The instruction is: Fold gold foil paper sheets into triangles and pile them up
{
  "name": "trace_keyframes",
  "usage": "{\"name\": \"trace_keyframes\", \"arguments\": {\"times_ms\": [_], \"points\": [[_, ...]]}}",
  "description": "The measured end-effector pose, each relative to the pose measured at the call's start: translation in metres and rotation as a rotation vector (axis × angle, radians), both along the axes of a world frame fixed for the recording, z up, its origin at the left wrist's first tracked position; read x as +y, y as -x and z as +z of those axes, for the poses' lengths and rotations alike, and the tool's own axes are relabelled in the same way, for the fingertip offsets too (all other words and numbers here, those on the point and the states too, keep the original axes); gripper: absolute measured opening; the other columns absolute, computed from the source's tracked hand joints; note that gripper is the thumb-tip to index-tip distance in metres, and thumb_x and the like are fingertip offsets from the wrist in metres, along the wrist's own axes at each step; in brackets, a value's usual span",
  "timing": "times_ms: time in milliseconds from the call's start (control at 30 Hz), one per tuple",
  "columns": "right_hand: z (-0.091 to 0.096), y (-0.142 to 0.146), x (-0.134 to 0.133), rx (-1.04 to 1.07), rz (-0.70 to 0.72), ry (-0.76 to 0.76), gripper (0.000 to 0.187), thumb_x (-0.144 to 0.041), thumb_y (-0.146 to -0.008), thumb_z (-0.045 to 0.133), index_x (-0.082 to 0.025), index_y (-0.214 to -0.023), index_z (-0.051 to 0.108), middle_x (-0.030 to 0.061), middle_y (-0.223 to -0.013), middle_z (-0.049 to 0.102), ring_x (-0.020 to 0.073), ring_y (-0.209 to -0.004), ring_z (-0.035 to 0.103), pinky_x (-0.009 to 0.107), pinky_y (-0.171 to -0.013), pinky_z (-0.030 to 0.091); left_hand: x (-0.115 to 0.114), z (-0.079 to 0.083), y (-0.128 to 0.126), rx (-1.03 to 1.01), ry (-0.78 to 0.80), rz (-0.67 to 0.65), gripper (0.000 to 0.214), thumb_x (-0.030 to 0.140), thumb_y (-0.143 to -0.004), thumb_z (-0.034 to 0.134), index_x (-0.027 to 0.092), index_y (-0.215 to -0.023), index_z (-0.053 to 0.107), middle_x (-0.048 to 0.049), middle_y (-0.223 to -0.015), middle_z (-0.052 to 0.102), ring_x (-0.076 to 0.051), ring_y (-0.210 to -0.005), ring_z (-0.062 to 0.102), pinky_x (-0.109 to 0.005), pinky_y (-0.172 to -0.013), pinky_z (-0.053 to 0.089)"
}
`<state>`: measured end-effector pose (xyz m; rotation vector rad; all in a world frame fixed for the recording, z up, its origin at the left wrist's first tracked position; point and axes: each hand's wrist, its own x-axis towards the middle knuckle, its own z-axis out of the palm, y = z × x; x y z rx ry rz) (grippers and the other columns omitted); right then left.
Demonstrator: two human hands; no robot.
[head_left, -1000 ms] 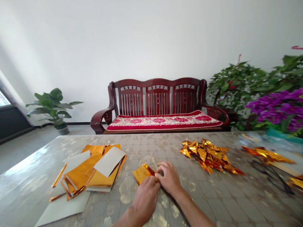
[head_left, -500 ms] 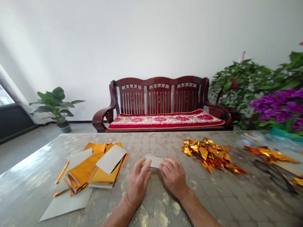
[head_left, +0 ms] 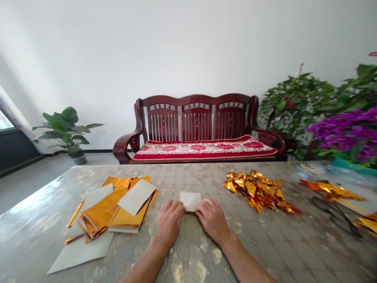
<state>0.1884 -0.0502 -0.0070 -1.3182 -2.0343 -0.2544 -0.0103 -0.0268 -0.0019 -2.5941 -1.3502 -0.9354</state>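
Observation:
A small folded paper [head_left: 191,199] lies white side up on the patterned table [head_left: 265,243], straight in front of me. My left hand [head_left: 169,222] presses on its near left edge with curled fingers. My right hand [head_left: 212,219] holds down its near right edge the same way. A loose stack of gold foil sheets [head_left: 118,210], some showing white backs, lies to the left of my hands. A heap of folded gold foil pieces [head_left: 259,190] lies to the right.
More gold foil [head_left: 331,190] and black scissors [head_left: 335,214] lie at the table's right. A red wooden bench [head_left: 196,131] stands behind the table, with a potted plant [head_left: 66,131] at the left and green and purple plants [head_left: 338,118] at the right.
The paper showed its gold side one second ago and now lies white side up. Both hands have drawn together onto its near edge, fingers curled over it.

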Motion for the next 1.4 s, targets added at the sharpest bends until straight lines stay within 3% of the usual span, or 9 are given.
{"name": "trace_keyframes", "arguments": {"times_ms": [200, 333, 633, 833, 1000, 1400], "points": [[0.003, 0.000, -0.002, -0.067, 0.019, 0.079, 0.014, -0.021, -0.095, 0.057, -0.025, -0.102, 0.068, 0.0024, -0.086, 0.065, 0.0199, -0.089, 0.052, 0.033, -0.082, 0.037, 0.001, 0.001, -0.003, 0.053, 0.070, 0.003, 0.017, 0.022, -0.099, 0.049, 0.022, -0.087, 0.062, -0.0010, -0.084, 0.065, -0.019, -0.090, 0.055, -0.031, -0.080, 0.038], [0.006, 0.002, -0.003, -0.115, 0.032, 0.122, 0.016, -0.024, -0.093, 0.060, -0.028, -0.106, 0.068, 0.0027, -0.090, 0.065, 0.0198, -0.092, 0.051, 0.032, -0.083, 0.037, 0.001, 0.000, -0.002, 0.058, 0.092, 0.001, 0.018, 0.021, -0.099, 0.048, 0.022, -0.087, 0.061, -0.0009, -0.083, 0.065, -0.019, -0.091, 0.056, -0.030, -0.080, 0.037], [0.003, 0.003, 0.001, -0.159, -0.028, 0.119, 0.016, -0.024, -0.096, 0.057, -0.024, -0.083, 0.067, 0.0020, -0.084, 0.062, 0.0186, -0.087, 0.049, 0.031, -0.079, 0.034, 0.004, -0.007, -0.001, 0.106, 0.082, -0.022, 0.014, 0.022, -0.097, 0.053, 0.023, -0.086, 0.061, -0.0008, -0.080, 0.064, -0.020, -0.089, 0.054, -0.032, -0.077, 0.035], [0.001, 0.002, 0.002, -0.144, -0.022, 0.147, 0.013, -0.023, -0.094, 0.059, -0.024, -0.084, 0.066, 0.0012, -0.084, 0.061, 0.0185, -0.087, 0.049, 0.031, -0.078, 0.034, 0.004, 0.000, -0.001, 0.108, 0.132, -0.070, 0.017, 0.026, -0.098, 0.051, 0.026, -0.091, 0.067, -0.0014, -0.086, 0.064, -0.020, -0.090, 0.053, -0.032, -0.078, 0.036], [-0.001, -0.001, 0.003, -0.086, -0.075, 0.212, 0.017, -0.027, -0.096, 0.058, -0.023, -0.082, 0.066, 0.0011, -0.083, 0.062, 0.0183, -0.086, 0.051, 0.030, -0.077, 0.035, 0.007, 0.002, 0.000, 0.107, 0.202, -0.002, 0.026, 0.029, -0.098, 0.050, 0.022, -0.079, 0.066, -0.0026, -0.082, 0.064, -0.020, -0.085, 0.055, -0.031, -0.077, 0.037], [0.001, -0.004, 0.007, -0.020, -0.175, 0.305, 0.019, -0.024, -0.095, 0.058, -0.023, -0.079, 0.066, 0.0012, -0.082, 0.064, 0.0187, -0.085, 0.054, 0.029, -0.074, 0.035, 0.015, 0.000, 0.004, 0.031, 0.327, 0.083, 0.025, 0.032, -0.095, 0.054, 0.020, -0.078, 0.067, -0.0033, -0.080, 0.067, -0.020, -0.083, 0.058, -0.030, -0.076, 0.037]]}}
